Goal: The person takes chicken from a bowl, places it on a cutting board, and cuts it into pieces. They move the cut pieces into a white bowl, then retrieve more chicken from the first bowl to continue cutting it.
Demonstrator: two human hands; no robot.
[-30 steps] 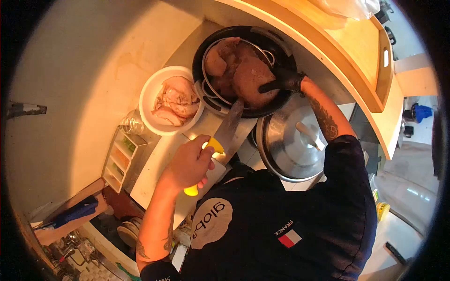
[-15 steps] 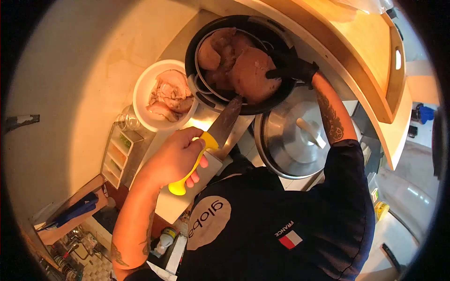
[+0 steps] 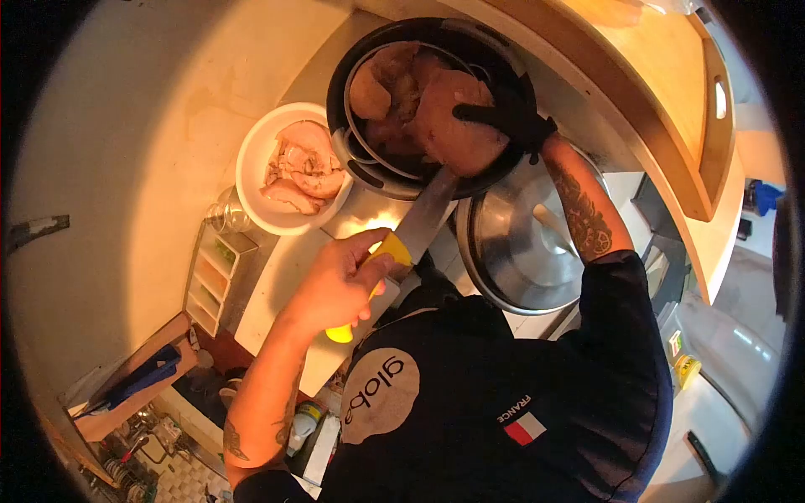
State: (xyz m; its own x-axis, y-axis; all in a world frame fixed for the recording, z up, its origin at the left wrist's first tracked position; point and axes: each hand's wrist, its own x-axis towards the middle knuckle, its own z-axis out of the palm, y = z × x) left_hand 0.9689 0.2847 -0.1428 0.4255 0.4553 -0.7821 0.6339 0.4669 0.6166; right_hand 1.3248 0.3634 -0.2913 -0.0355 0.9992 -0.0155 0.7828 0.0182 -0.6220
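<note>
Meat (image 3: 449,126), a large rounded brownish cooked piece with a smooth, moist surface, is lying among other lumps in a wire-rimmed metal strainer (image 3: 359,163) that is sitting inside a round black pot (image 3: 335,88). The right hand (image 3: 503,113), wearing a black glove, is pressing down on top of this piece with its fingers spread, gripping it.

The left hand (image 3: 340,285), bare, is clenching the smooth yellow handle of a chef's knife (image 3: 423,218). Its broad, flat steel blade is running from lower left to upper right, with the tip pointing at the near edge of the pot, just under the held meat; the very tip is hiding behind the rim.

A white cutting board (image 3: 277,285) is lying under the knife hand. Beside the pot, to the left, a round white bowl (image 3: 247,180) is holding pale, layered slices of meat. A small glass jar (image 3: 225,216) and a compartmented condiment box (image 3: 214,281) are standing just beyond the board. To the right, a shiny domed steel lid (image 3: 511,251) is covering another pot, partly blocked by the tattooed right forearm. A curved wooden tray (image 3: 671,101) is resting behind everything.
</note>
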